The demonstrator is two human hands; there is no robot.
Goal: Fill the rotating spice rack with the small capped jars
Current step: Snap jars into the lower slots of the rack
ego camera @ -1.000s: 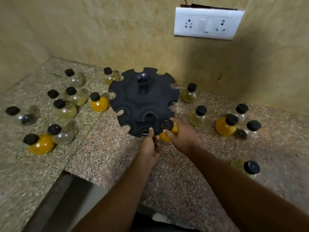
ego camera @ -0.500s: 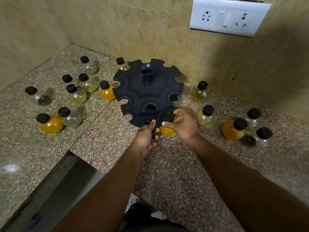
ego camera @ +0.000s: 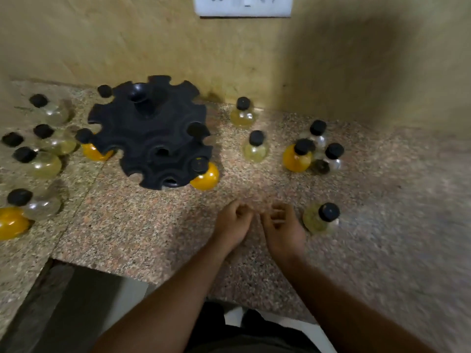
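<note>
With one orange jar (ego camera: 206,177) slotted in the black spice rack (ego camera: 150,135) up-left of us, our left hand (ego camera: 233,222) and right hand (ego camera: 283,229) hover empty, fingers loosely curled, the right beside the pale capped jar (ego camera: 321,219), probably next.

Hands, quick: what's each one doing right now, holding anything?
Left hand: loosely curled, empty, above the counter.
Right hand: loosely curled, empty, beside the pale capped jar.

Speckled granite desk (ego camera: 267,250), pinkish-brown, with a seam running into a greyer slab (ego camera: 15,263) on the left. Beige tiled wall (ego camera: 127,47) behind, mottled and stained near the base. White switch/socket plate (ego camera: 244,6) at the top edge (cropped). Dim warm light, a big soft shadow on the wall at right.
</note>
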